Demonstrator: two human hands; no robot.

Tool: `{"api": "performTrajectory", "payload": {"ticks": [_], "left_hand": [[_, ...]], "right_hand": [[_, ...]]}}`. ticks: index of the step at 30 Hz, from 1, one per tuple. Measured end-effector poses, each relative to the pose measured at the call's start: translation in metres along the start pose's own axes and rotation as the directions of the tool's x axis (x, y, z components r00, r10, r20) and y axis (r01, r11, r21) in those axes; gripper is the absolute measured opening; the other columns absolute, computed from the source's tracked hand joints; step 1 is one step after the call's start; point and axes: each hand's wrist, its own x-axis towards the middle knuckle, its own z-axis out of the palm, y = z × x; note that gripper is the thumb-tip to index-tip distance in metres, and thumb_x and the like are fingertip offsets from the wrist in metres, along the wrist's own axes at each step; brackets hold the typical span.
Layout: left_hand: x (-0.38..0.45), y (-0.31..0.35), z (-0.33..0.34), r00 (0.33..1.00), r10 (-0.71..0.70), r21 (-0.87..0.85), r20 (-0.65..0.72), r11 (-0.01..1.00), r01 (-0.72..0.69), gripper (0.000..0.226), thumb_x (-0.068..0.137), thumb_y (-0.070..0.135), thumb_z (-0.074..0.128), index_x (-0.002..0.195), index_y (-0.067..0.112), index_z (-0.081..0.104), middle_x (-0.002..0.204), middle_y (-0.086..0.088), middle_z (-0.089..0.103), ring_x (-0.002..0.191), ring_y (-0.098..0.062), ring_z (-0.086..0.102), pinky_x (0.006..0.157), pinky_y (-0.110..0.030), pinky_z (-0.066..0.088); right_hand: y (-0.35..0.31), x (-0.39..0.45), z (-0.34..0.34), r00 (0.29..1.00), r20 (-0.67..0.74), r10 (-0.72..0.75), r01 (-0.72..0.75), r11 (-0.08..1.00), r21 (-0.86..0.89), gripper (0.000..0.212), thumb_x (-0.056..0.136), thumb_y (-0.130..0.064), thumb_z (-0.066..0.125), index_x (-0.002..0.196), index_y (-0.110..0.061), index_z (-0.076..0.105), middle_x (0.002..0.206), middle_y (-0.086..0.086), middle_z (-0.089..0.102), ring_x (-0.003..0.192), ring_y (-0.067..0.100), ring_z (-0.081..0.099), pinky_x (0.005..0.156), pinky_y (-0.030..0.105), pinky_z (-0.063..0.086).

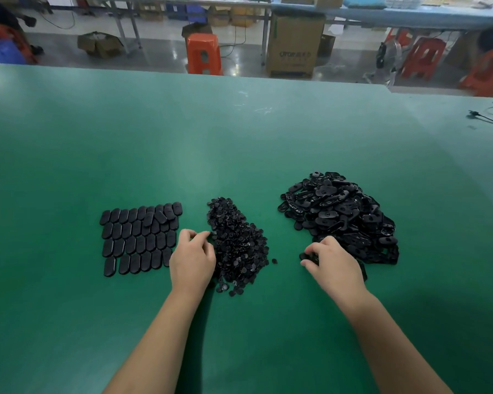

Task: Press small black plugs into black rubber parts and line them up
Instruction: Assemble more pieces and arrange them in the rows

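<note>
A green worktable [239,137] seen from above, with two bare forearms reaching forward from the lower edge. Just beyond and to the outer side of the left hand [192,258] lie the finished rubber parts [140,240], flat ovals set side by side in four rough rows, with a few lying askew at the far end. The left hand's fingers are curled, the fingertips [202,236] pinched at the near edge of the pile of small plugs [238,245], which sits between the two hands; whether a plug is actually held cannot be told. One stray plug [274,261] lies alone between that pile and the right hand [332,263]. The right hand's fingers curl round a single rubber part [306,255] at the near corner of the big heap of unplugged parts [342,217], which spreads beyond it.

This looks like the pickup step: one plug and one part being gathered. Next, the hands would need to meet, seat the plug in the part's hole, then add it to the rows.
</note>
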Motion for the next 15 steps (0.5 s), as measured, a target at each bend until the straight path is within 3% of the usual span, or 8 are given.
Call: {"api": "performTrajectory", "payload": {"ticks": [3,9,12,15], "left_hand": [[-0.001,0.0,-0.001,1.0,0.0,-0.046,-0.021,0.999,-0.001,0.018,0.094,0.015,0.062,0.106,0.011,0.075,0.097,0.001,0.053,0.062,-0.016,0.054,0.059,-0.027,0.04],[0.0,0.0,-0.001,1.0,-0.021,-0.067,-0.018,0.998,0.02,0.012,0.095,0.019,0.065,0.095,0.01,0.072,0.097,0.0,0.055,0.066,-0.015,0.055,0.061,-0.031,0.045],[0.0,0.0,-0.001,0.999,-0.031,-0.075,-0.016,0.997,0.03,0.01,0.095,0.019,0.066,0.095,0.011,0.071,0.099,0.0,0.057,0.063,-0.013,0.054,0.06,-0.03,0.043],[0.001,-0.001,0.0,0.999,-0.023,-0.098,-0.024,0.995,0.02,0.017,0.094,0.019,0.066,0.109,0.014,0.073,0.102,0.001,0.058,0.067,-0.013,0.055,0.062,-0.031,0.048]], "right_hand": [[-0.003,0.003,0.002,1.0,0.013,-0.022,0.022,1.0,0.009,0.02,0.097,-0.04,0.064,0.114,-0.03,0.066,0.11,-0.009,0.049,0.078,0.013,0.057,0.065,0.026,0.041],[-0.012,0.01,0.005,0.997,0.06,-0.044,0.041,0.998,0.042,0.025,0.098,-0.034,0.063,0.121,-0.026,0.06,0.117,-0.005,0.057,0.105,0.016,0.063,0.084,0.032,0.05],[-0.016,0.013,0.007,0.995,0.085,-0.045,0.042,0.998,0.044,0.029,0.1,-0.031,0.062,0.127,-0.024,0.06,0.112,-0.005,0.053,0.1,0.018,0.062,0.079,0.029,0.043],[-0.021,0.013,0.009,0.996,0.067,-0.059,0.051,0.992,0.114,0.019,0.1,-0.028,0.061,0.117,-0.023,0.067,0.1,-0.007,0.047,0.092,0.016,0.06,0.079,0.028,0.044]]}}
